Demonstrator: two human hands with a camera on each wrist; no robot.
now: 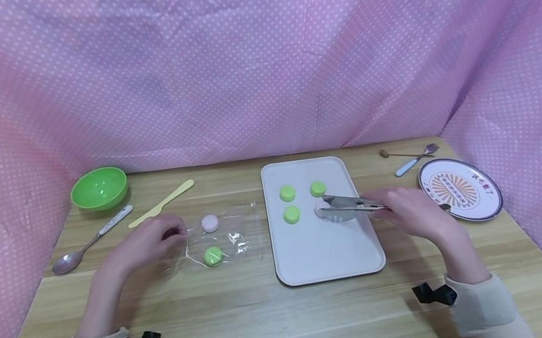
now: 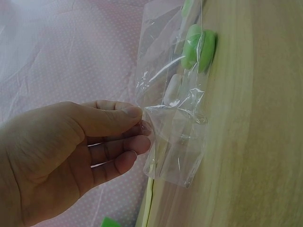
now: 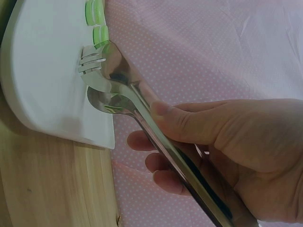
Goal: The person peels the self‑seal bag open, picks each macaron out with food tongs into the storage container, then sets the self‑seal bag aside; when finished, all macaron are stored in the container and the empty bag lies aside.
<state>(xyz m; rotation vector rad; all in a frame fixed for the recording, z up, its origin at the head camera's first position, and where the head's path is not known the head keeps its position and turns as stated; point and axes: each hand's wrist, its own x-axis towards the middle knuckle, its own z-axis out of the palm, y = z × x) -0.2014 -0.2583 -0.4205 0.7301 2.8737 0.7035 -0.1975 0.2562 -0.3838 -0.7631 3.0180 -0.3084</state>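
Note:
My left hand (image 1: 150,241) pinches the edge of a clear plastic bag (image 2: 175,156) between thumb and fingers. Inside the bag lie a pale pink macaron (image 1: 210,223) and a green macaron (image 1: 212,256). My right hand (image 1: 409,211) grips metal tongs (image 1: 353,205), one end shaped like a fork and the other like a spoon. At the tongs' tips, over the white tray (image 1: 327,259), is a pale macaron (image 1: 319,205), largely covered by the fork end in the right wrist view. Three green macarons (image 1: 287,192) stand on the tray's far half.
A green bowl (image 1: 99,190), a spoon (image 1: 90,241) and a yellow knife (image 1: 162,204) lie at the left. To the right are a patterned plate (image 1: 480,198), a fork (image 1: 413,161) and a thin wooden stick (image 1: 401,154). Pink dotted cloth (image 1: 252,63) encloses the table.

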